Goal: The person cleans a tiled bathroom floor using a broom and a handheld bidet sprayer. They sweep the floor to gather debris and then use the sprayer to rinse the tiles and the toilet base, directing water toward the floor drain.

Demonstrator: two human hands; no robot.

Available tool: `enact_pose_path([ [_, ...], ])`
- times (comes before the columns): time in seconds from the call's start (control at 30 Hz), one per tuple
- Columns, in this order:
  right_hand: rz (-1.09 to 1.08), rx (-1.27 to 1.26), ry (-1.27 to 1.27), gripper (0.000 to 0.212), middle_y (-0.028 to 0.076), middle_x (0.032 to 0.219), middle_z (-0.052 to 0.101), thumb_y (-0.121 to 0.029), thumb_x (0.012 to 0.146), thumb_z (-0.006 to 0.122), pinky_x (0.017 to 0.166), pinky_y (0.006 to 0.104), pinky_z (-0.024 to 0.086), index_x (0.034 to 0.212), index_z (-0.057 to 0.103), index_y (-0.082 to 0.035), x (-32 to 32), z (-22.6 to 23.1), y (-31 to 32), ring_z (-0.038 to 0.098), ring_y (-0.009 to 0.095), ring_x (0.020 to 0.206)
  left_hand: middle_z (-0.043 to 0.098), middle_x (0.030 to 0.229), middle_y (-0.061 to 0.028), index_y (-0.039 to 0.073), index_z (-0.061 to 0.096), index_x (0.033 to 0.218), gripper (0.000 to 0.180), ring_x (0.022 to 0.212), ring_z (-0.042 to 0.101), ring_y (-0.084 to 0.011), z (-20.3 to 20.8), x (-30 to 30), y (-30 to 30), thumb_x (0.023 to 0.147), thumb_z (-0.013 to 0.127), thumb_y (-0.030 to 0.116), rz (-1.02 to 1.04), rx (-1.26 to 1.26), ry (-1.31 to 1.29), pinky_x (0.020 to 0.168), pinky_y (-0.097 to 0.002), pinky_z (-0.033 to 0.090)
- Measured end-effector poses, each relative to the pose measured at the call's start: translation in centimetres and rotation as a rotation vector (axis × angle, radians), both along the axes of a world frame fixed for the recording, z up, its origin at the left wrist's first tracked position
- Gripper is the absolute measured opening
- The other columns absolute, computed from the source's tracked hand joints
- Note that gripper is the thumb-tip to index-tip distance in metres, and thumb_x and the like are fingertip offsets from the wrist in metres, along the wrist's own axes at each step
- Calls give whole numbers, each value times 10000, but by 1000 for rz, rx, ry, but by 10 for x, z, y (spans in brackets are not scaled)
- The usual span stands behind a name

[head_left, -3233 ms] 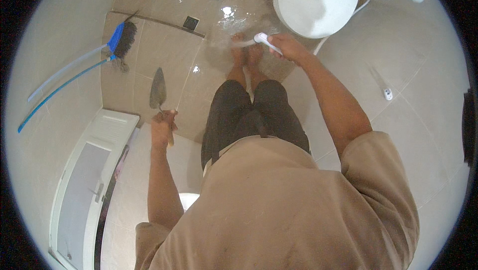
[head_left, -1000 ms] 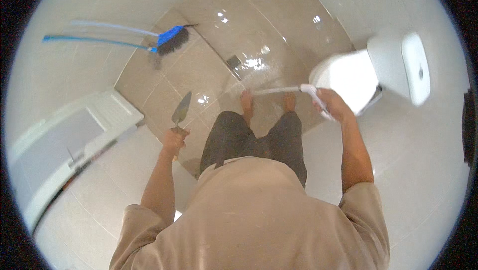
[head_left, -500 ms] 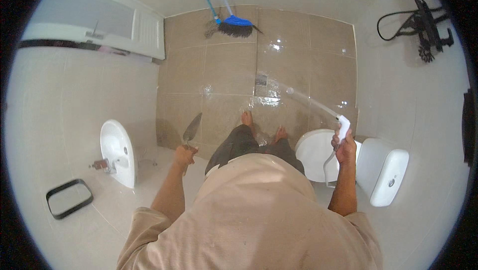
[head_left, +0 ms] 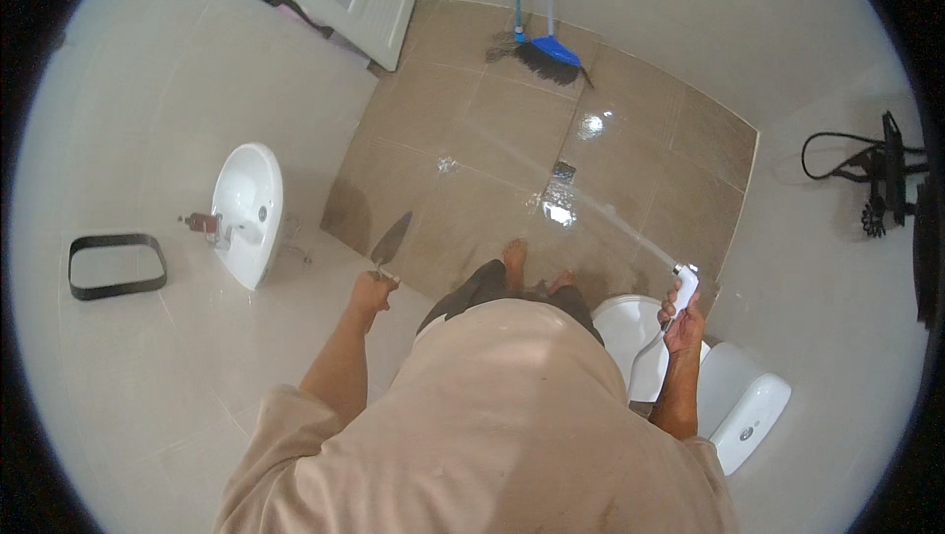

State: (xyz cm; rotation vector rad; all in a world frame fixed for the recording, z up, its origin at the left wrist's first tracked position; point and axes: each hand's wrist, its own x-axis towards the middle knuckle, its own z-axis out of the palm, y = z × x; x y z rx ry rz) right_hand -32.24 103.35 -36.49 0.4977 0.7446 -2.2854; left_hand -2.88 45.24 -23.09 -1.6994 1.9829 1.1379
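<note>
My right hand is wrapped round a white handheld bidet sprayer, held above the toilet's far side. Its pale hose drops toward the toilet. A jet of water shoots from the nozzle to the far left, across the wet tiled floor. My left hand grips a trowel by its handle, with the pointed blade aimed away from me and clear of the sink. The fingers cover most of the handle.
A toilet stands close on my right, a wall sink on my left. At the far wall lean a blue broom and another blue-handled brush. A floor drain lies ahead of my bare feet. The white door is far left.
My view has turned left, so the room appears rotated clockwise. The water jet now reaches farther left, past the drain. Both hands keep their holds on the trowel and the sprayer.
</note>
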Motion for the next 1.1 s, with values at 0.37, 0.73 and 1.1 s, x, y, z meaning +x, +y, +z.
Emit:
enact_pose_path([
  [0.37, 3, -97, -18, 513, 49, 963, 581, -479, 1023, 497, 624, 294, 445, 1302, 519, -49, -3, -28, 17, 497, 149, 720, 707, 705, -150, -32, 736, 863, 461, 574, 714, -215, -34, 60, 31, 991, 597, 389, -390, -78, -115, 596, -350, 563],
  [0.73, 109, -85, -47, 497, 53, 954, 583, -472, 1046, 446, 635, 317, 463, 1295, 540, -53, -7, -40, 29, 520, 154, 717, 703, 712, -159, -66, 721, 862, 358, 550, 689, -257, -40, 86, 69, 893, 725, 291, -91, -109, -32, 567, -364, 552],
  [1.1, 178, -92, -102, 488, 64, 956, 575, -448, 1054, 437, 627, 316, 456, 1303, 516, -36, -15, -58, 41, 521, 156, 716, 701, 732, -162, -96, 713, 907, 368, 540, 666, -250, -30, 91, 113, 857, 763, 265, 115, -36, -8, 544, -368, 547],
])
